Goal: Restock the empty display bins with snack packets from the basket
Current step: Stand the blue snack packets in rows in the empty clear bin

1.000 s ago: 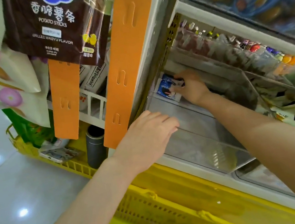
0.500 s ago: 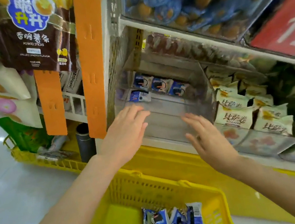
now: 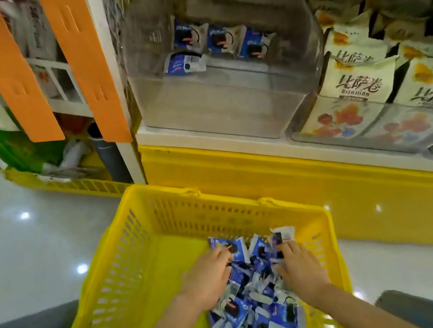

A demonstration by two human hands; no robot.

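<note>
My left hand (image 3: 208,278) and right hand (image 3: 300,267) lie fingers-down on the blue snack packets (image 3: 258,302) in the yellow basket (image 3: 109,282), lower centre; whether either has pinched one, I can't tell. The clear bin (image 3: 215,112), mostly bare, sits straight up-frame, equally near both.

We are reaching both bare forearms down into the yellow basket (image 3: 127,253), the two hands near each other. Our left hand (image 3: 210,279) is lying palm down at the basket's middle, knuckles up, fingers bending into the packets (image 3: 258,300). Our right hand (image 3: 301,267), nearer the basket's right wall, is pointing its fingers toward the basket's far wall, fingertips touching the packets. Whether either hand is gripping one, we are unable to tell.
</note>
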